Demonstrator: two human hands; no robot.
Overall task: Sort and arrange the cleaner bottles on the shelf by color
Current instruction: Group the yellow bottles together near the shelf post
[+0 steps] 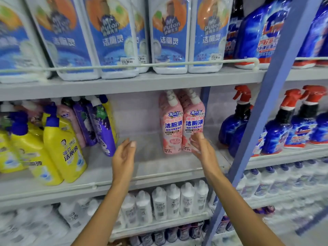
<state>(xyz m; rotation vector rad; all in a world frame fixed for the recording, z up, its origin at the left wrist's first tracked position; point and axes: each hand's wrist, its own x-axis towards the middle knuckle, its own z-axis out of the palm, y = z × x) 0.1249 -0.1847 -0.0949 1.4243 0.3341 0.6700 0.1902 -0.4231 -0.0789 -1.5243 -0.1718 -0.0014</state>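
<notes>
On the middle shelf (159, 167) two pink cleaner bottles (173, 125) stand upright side by side at the right end of the bay. Purple bottles (104, 132) lean to the left of a bare gap, and yellow bottles with blue caps (60, 146) lean further left. My right hand (202, 144) is open, fingertips just in front of the right pink bottle's lower part; whether it touches is unclear. In the gap between the purple and pink bottles my left hand (124, 153) is held open and empty.
A blue shelf upright (262, 125) slants across the right side. Blue spray bottles with red triggers (236, 125) fill the neighbouring bay. Large white-and-blue jugs (168, 38) stand on the shelf above behind a rail. White bottles (174, 201) line the shelf below.
</notes>
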